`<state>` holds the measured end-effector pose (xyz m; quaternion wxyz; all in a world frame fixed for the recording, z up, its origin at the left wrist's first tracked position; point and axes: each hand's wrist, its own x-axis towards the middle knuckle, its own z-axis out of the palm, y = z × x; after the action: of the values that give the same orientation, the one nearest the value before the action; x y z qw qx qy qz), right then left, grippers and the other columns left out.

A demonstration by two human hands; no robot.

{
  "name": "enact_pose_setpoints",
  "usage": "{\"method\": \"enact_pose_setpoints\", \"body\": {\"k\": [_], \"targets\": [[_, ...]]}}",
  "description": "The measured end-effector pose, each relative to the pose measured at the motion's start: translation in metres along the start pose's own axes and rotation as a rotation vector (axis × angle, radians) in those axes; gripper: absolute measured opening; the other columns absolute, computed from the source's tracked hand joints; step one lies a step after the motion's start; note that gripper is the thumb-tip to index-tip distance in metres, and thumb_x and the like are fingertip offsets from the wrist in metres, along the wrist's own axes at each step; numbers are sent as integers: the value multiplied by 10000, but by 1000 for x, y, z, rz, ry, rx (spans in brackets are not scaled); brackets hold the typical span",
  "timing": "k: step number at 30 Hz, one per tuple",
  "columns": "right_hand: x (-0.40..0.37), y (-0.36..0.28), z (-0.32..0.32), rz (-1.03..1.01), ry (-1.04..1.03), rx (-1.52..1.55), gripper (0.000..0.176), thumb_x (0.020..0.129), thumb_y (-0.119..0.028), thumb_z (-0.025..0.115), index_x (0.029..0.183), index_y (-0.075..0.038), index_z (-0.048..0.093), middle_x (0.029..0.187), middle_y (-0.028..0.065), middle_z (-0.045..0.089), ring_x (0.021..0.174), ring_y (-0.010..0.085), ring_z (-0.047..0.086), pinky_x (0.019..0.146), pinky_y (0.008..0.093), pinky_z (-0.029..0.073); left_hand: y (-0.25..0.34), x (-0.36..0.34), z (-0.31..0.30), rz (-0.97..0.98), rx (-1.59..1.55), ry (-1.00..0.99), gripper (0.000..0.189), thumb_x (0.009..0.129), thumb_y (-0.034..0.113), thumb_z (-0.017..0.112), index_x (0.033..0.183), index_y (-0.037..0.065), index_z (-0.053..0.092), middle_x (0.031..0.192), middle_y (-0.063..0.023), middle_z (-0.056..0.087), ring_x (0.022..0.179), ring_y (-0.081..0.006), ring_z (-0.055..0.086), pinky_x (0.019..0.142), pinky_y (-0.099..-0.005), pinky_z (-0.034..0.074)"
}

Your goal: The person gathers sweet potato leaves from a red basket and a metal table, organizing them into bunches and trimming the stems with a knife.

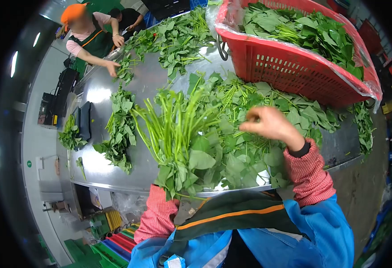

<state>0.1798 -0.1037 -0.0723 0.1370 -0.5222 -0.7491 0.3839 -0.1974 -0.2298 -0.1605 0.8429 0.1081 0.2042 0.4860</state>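
Note:
A thick bunch of sweet potato greens (171, 134) stands with its stems up and leaves down at the table's near edge. My left hand is hidden behind its leaves; only the checked sleeve shows below, and the bunch is held up there. My right hand (272, 126) hovers over the loose pile of greens (245, 154), fingers curled, with a gap between thumb and forefinger. I see nothing in it. Leaves and stems in the pile lie in mixed directions under and around this hand.
A red crate (290, 62), lined with clear plastic and filled with greens, stands at the back right of the metal table (153, 73). Bundled greens (120, 127) lie to the left, near a dark pouch (84, 120). A co-worker (91, 38) in an orange cap reaches toward greens at the far left.

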Motion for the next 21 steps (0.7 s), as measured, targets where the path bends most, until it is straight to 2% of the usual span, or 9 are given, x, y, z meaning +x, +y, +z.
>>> {"method": "enact_pose_setpoints", "body": {"k": [2,4,6,9,12,13,17,20,21], "targets": [[0,20,36,-45,-299,294,547,802,-529,665,974,-11,695,919,152,695,855,240,657,762,357,511,0,1,5,14,11,48,421,974,153,473,1362,-4,428,1314,-172,521,1140,-266,561,956,-356,488],[-4,22,65,-50,-411,415,608,828,-517,665,1125,13,630,993,158,684,893,222,643,805,337,504,-4,0,8,8,17,78,424,969,150,480,1362,-2,428,1311,-170,523,1138,-264,563,954,-356,489],[4,32,99,-84,-411,626,455,863,-282,660,1190,26,583,930,61,659,867,138,605,807,283,488,-10,1,10,-7,22,97,427,965,147,486,1362,-1,429,1308,-168,525,1135,-262,564,952,-355,489],[11,26,111,-119,-281,522,594,876,-510,620,1091,43,589,841,106,647,776,180,618,712,303,512,-15,2,12,-19,30,113,432,959,143,496,1362,1,429,1304,-165,528,1130,-259,567,949,-354,490],[14,32,97,159,-165,817,377,964,-343,524,1089,7,588,741,22,584,622,95,547,559,229,467,-17,1,13,-22,39,124,438,952,139,505,1362,3,429,1300,-162,531,1126,-257,569,946,-353,491],[15,36,90,94,-150,947,515,988,-481,415,1069,-4,590,680,3,542,549,76,504,477,211,423,-17,2,13,-22,40,125,440,950,137,508,1362,4,429,1299,-161,532,1125,-256,570,945,-353,491],[13,5,86,268,-323,1226,739,932,-672,308,1095,-3,578,668,1,537,556,80,502,488,204,416,-16,5,15,-15,48,125,448,942,132,521,1362,7,429,1293,-158,536,1119,-252,573,941,-352,493],[12,-16,93,154,-367,1061,731,929,-671,326,1100,-9,583,671,3,533,559,69,494,478,209,405,-12,4,16,-1,51,125,454,935,128,531,1362,9,430,1289,-155,539,1115,-250,575,938,-351,494],[11,-25,89,166,-283,880,572,910,-579,510,1035,-31,616,676,40,546,589,124,526,507,251,419,-11,4,16,3,51,128,457,933,126,534,1362,10,430,1288,-154,540,1114,-249,576,937,-351,494]]}}
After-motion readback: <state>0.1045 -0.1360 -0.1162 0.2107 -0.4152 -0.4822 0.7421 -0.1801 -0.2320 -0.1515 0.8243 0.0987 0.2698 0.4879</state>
